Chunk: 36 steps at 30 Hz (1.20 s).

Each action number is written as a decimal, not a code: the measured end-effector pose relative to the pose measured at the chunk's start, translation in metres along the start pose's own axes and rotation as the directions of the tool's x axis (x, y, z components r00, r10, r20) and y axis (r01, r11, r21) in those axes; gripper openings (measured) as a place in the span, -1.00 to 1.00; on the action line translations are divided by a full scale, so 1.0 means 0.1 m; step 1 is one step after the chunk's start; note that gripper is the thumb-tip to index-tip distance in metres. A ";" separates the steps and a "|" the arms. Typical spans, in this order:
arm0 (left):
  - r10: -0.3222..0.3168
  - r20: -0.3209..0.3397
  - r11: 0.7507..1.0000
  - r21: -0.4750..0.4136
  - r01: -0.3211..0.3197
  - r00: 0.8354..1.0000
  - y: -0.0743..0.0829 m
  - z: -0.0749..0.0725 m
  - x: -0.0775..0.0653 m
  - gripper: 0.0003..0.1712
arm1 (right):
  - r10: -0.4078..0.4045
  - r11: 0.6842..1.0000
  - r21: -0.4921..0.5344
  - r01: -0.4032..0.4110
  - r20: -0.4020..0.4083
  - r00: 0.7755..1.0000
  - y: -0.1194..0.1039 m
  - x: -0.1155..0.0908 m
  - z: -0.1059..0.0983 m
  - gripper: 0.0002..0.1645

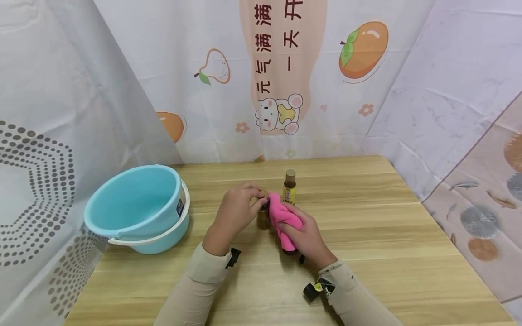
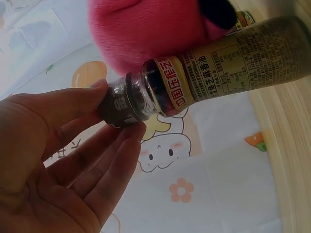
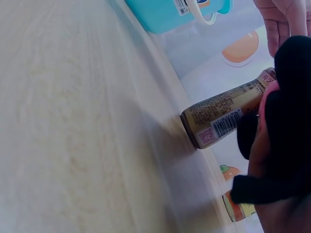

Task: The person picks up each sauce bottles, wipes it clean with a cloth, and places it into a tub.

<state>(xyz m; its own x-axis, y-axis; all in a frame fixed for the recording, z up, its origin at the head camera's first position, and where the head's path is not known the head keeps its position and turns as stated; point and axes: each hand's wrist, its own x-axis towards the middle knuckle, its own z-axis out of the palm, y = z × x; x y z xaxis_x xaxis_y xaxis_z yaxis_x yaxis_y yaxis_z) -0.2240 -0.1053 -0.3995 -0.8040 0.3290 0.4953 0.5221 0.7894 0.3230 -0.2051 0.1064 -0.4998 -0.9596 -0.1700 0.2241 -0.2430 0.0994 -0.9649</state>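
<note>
Wooden table (image 1: 391, 253) — left hand (image 1: 235, 210) pinches bottle cap (image 2: 119, 104).

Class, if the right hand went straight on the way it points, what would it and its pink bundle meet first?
Probably the bottle whose cap the left hand pinches; the pink bundle may already touch it, as depth is unclear.

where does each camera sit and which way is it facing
Head: worn on the head, facing forward and down at the table; left hand, right hand and sleeves show.
Left wrist: on that wrist, facing the gripped bottle and pink fuzzy item; left hand shows.
Right wrist: on that wrist, facing across the table; parts of both hands show.
Head and right wrist share the blue bucket.
</note>
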 end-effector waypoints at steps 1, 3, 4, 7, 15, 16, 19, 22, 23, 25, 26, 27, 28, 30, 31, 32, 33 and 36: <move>0.006 0.002 1.000 -0.003 -0.006 1.000 0.00 0.00 0.00 -0.91 | -0.015 1.000 0.004 0.015 -0.006 1.000 0.00 0.00 0.00 -0.31; 0.018 0.006 1.000 -0.004 -0.018 1.000 -0.01 0.01 0.00 -0.92 | -0.047 0.999 0.016 0.047 -0.017 0.999 0.01 -0.01 -0.01 -0.30; 0.024 0.006 1.000 -0.007 -0.024 1.000 -0.01 0.01 0.00 -0.93 | -0.066 0.998 0.024 0.066 -0.020 0.998 0.00 -0.01 -0.01 -0.30; 0.038 0.001 0.999 -0.014 -0.038 0.999 0.00 0.01 -0.01 -0.94 | -0.112 0.992 0.048 0.114 -0.024 0.993 0.00 -0.02 -0.02 -0.32; 0.032 0.012 0.999 -0.020 -0.032 0.999 -0.01 0.00 0.00 -0.91 | -0.042 0.999 0.020 0.042 0.002 0.999 0.01 0.01 -0.01 -0.34; 0.030 0.015 0.999 -0.018 -0.030 0.999 -0.01 0.00 0.00 -0.91 | -0.028 1.000 0.014 0.028 0.004 1.000 0.02 0.01 0.00 -0.33; 0.025 0.027 1.000 -0.010 -0.025 0.999 0.00 0.00 0.00 -0.90 | 0.000 1.000 -0.006 0.000 0.005 1.000 0.02 0.01 0.00 -0.33; 0.015 0.038 1.000 -0.002 -0.015 0.999 0.01 -0.01 0.01 -0.89 | 0.025 0.999 -0.032 -0.024 0.006 1.000 0.03 0.01 0.01 -0.33; 0.012 0.040 1.000 0.001 -0.012 0.999 0.02 0.00 0.01 -0.88 | 0.036 0.999 -0.041 -0.036 0.004 0.999 0.04 0.02 0.01 -0.34; 0.008 0.040 1.000 0.013 -0.008 0.999 0.02 0.00 0.01 -0.88 | 0.064 0.996 -0.061 -0.063 0.002 0.998 0.05 0.02 0.01 -0.36; 0.007 0.039 1.000 0.021 -0.008 0.999 0.03 0.00 0.01 -0.88 | 0.077 0.995 -0.071 -0.076 0.001 0.997 0.05 0.02 0.01 -0.37; 0.007 0.038 0.999 0.033 -0.008 0.999 0.03 0.01 0.01 -0.88 | 0.090 0.993 -0.080 -0.089 0.002 0.996 0.06 0.02 0.01 -0.38; 0.008 0.035 0.999 0.044 -0.009 0.999 0.03 0.01 0.01 -0.88 | 0.101 0.991 -0.090 -0.100 0.002 0.995 0.06 0.02 0.00 -0.39; 0.009 0.032 0.998 0.066 -0.011 0.999 0.03 0.03 0.01 -0.88 | 0.122 0.987 -0.108 -0.121 0.006 0.992 0.07 0.02 0.00 -0.40; 0.010 0.028 0.997 0.071 -0.012 1.000 0.03 0.03 0.01 -0.88 | 0.130 0.985 -0.118 -0.128 0.006 0.992 0.08 0.02 0.00 -0.39; 0.010 0.027 0.997 0.076 -0.012 1.000 0.03 0.03 0.00 -0.89 | 0.136 0.983 -0.124 -0.134 0.008 0.991 0.08 0.02 0.00 -0.39; 0.012 0.023 0.997 0.079 -0.014 1.000 0.03 0.04 0.00 -0.89 | 0.140 0.982 -0.129 -0.138 0.010 0.990 0.08 0.02 0.00 -0.39; 0.019 0.004 0.998 0.061 -0.019 1.000 0.04 0.04 0.00 -0.90 | 0.145 0.980 -0.141 -0.142 0.013 0.989 0.09 0.03 0.00 -0.38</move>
<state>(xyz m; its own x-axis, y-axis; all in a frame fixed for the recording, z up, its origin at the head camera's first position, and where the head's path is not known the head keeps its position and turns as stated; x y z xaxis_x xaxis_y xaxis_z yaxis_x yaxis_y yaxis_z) -0.2232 -0.1005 -0.4015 -0.7953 0.3460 0.4977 0.5189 0.8131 0.2639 -0.2101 0.1063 -0.5080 -0.9828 -0.1666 0.0798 -0.1219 0.2602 -0.9578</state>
